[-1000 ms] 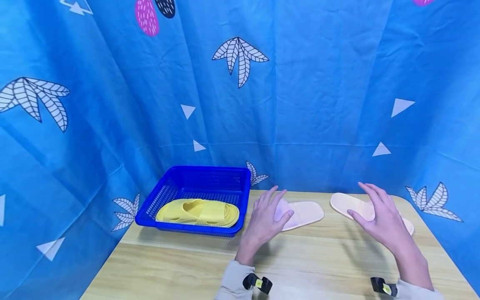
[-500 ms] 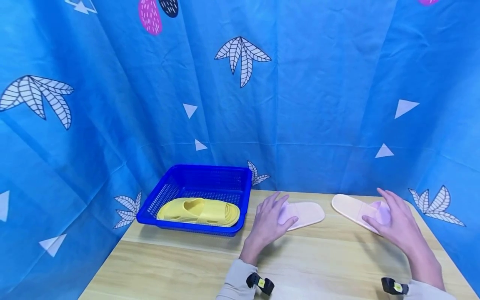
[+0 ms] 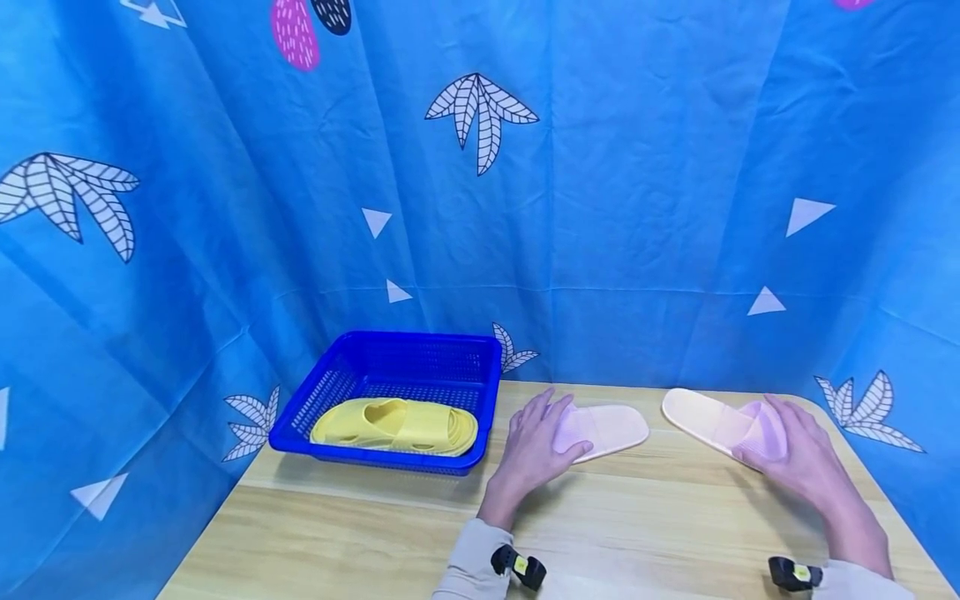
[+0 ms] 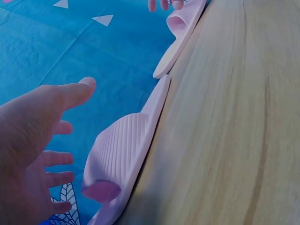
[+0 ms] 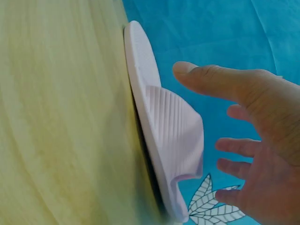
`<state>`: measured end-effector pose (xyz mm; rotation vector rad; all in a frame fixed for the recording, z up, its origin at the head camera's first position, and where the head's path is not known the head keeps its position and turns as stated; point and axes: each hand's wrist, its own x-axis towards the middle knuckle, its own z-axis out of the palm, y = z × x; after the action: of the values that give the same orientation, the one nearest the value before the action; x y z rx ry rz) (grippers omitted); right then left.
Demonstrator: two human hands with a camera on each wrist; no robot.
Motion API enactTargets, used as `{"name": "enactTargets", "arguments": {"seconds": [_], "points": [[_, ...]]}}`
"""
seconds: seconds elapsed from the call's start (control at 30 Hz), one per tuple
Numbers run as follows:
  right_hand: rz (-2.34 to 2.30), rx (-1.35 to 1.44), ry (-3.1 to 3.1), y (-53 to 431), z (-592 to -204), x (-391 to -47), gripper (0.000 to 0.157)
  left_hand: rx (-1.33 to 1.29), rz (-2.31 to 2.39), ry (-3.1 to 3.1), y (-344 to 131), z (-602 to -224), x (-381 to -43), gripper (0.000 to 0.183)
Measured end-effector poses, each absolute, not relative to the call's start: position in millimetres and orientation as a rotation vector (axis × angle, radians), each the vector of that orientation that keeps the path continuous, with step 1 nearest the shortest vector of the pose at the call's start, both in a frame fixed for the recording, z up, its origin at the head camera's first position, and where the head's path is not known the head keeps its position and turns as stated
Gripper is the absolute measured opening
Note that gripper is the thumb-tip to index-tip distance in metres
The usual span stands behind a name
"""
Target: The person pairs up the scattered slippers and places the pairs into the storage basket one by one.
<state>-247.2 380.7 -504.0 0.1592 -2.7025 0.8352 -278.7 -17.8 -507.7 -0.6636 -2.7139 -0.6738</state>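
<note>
Two pale pink slippers with ribbed straps lie on the wooden table, toes pointing outward. Over the toe end of the left slipper [image 3: 615, 427] my left hand [image 3: 531, 450] hovers, thumb spread from the fingers. In the left wrist view a gap shows between that hand [image 4: 28, 154] and the strap [image 4: 122, 147]. My right hand [image 3: 806, 462] is at the strap end of the right slipper [image 3: 697, 415], covering part of it in the head view. The right wrist view shows its thumb and fingers apart, beside the strap [image 5: 178, 126], with nothing held.
A blue mesh basket [image 3: 300, 447] stands on the left of the table [image 3: 337, 533], holding yellow slippers [image 3: 423, 425] stacked together. A blue patterned curtain [image 3: 630, 208] hangs behind the table and along both sides.
My right hand has moved right and lower, toward the strap end of the right slipper, uncovering more of it. My left hand has shifted slightly right and down. The slippers stay in place.
</note>
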Motion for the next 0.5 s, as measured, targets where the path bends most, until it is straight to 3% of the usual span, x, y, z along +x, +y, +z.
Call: {"name": "enactTargets", "arguments": {"seconds": [0.5], "points": [[0.83, 0.121, -2.775, 385.9, -515.6, -250.8, 0.109, -0.56, -0.576, -2.85, -15.8, -518.6, -281.1, 0.091]]}}
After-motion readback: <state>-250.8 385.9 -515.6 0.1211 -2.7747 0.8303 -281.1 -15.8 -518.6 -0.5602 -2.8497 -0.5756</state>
